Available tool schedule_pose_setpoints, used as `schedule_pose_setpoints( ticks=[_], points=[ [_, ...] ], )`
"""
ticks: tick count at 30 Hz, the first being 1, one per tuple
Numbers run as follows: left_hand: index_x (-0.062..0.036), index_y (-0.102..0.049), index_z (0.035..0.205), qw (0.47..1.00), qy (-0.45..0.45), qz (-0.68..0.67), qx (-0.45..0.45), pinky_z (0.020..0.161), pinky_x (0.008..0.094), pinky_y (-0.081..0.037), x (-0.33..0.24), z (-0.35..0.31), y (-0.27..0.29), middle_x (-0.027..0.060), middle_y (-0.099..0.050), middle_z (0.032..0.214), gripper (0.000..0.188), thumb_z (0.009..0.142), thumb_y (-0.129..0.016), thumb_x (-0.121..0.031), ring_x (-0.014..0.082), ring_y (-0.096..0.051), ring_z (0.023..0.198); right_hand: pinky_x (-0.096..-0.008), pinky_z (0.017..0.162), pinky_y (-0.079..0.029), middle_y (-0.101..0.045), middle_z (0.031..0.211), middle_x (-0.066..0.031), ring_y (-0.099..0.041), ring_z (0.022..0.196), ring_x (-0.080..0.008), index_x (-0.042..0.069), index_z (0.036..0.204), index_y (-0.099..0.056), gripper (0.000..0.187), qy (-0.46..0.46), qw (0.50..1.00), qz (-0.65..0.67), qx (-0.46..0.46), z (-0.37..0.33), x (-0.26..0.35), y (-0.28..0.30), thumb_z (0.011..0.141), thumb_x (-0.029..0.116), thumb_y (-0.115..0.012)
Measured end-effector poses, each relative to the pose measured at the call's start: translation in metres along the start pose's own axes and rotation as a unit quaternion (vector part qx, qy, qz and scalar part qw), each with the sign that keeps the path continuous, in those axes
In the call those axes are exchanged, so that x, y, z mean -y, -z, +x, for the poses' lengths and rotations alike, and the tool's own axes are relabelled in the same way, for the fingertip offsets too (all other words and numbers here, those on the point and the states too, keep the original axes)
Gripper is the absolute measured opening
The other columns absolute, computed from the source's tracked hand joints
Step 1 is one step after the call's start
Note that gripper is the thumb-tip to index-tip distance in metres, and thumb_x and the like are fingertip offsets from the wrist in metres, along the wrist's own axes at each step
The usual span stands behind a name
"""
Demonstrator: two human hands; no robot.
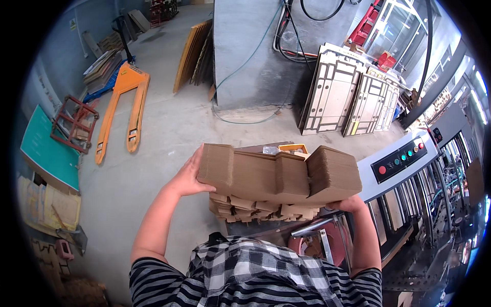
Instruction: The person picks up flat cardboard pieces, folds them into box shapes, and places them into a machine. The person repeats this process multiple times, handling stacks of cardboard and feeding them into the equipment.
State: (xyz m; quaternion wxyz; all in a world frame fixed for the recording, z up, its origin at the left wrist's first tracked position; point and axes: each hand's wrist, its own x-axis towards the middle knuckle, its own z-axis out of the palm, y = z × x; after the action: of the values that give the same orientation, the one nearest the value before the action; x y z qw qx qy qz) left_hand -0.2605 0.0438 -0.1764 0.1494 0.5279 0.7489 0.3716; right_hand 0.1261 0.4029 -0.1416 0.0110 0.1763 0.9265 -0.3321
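A thick stack of brown die-cut cardboard blanks (254,175) is in front of me, its ends rising higher than its middle. My left hand (191,174) clasps the stack's left end, thumb at the near lower edge and fingers behind it. Under the lower right corner is my right hand (351,203), its fingers partly hidden by the cardboard. Directly below, more cardboard blanks (263,210) lie in an uneven pile on a dark surface. Whether the held stack rests on this pile, I cannot tell.
At right stands a machine with a grey button panel (399,159) and metal bars. A yellow box (293,149) sits behind the cardboard. Below right is a red round tub (335,236). An orange pallet jack (128,84) is at left; die boards (330,94) lean on the wall.
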Motion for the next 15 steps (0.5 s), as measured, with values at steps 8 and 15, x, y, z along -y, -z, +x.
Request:
schedule_pose_setpoints(
  ticks=[8,15],
  points=[
    [-0.0122,-0.008,0.153,0.997,0.054,-0.04,0.024,0.116,0.0405,-0.026,0.0,0.001,0.01,0.0142,-0.026,0.154,0.134,0.049,-0.092,-0.023,0.0323,-0.027,0.141,-0.0344,0.083,-0.051,-0.07,0.102,-0.0055,-0.064,0.094,-0.0221,0.01,0.107,-0.07,0.052,-0.005,1.0,-0.02,-0.013,0.002,-0.008,-0.001,0.057,0.014,-0.086],
    [-0.0078,-0.013,0.152,0.994,-0.063,-0.036,-0.085,0.118,0.0445,-0.018,-0.071,0.011,0.044,0.017,-0.023,0.155,0.126,0.056,-0.088,-0.039,0.0322,-0.017,0.145,-0.035,0.085,-0.05,-0.069,0.105,-0.0074,-0.064,0.097,-0.0234,0.009,0.108,-0.069,0.051,-0.025,0.999,0.002,-0.03,-0.001,0.01,0.001,0.06,0.018,-0.085]
  ],
)
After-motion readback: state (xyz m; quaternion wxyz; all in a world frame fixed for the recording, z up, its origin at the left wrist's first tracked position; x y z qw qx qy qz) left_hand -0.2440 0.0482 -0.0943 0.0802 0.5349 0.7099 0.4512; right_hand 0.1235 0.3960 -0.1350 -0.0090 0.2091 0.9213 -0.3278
